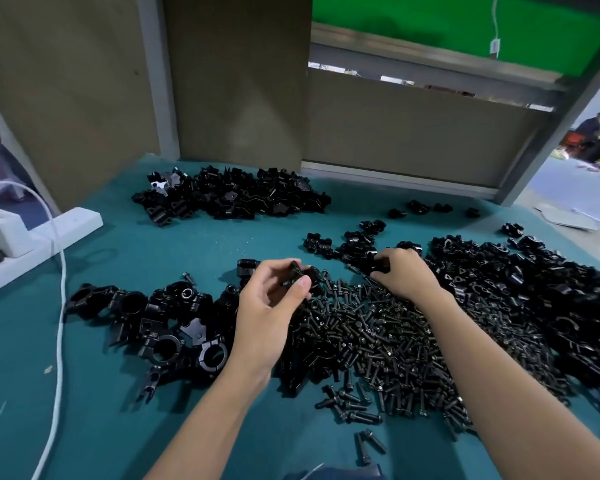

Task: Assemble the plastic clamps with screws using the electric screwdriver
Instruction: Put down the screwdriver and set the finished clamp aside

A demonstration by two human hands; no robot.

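Observation:
My left hand [274, 299] holds a small black plastic clamp piece [303, 273] pinched between thumb and fingers, just above the table. My right hand [404, 275] reaches down onto loose clamp parts [357, 251] at the far edge of the screw pile, its fingers curled around a black piece [381, 265]. A broad heap of black screws [378, 344] lies between and under my forearms. Larger ring-shaped clamps [167, 327] are heaped to the left. No electric screwdriver is visible.
The green table mat [187, 244] carries another pile of black clamp halves [232, 195] at the back and a big heap [534, 299] at the right. A white power strip [49, 233] and white cable [61, 306] lie at the left. Brown panels stand behind.

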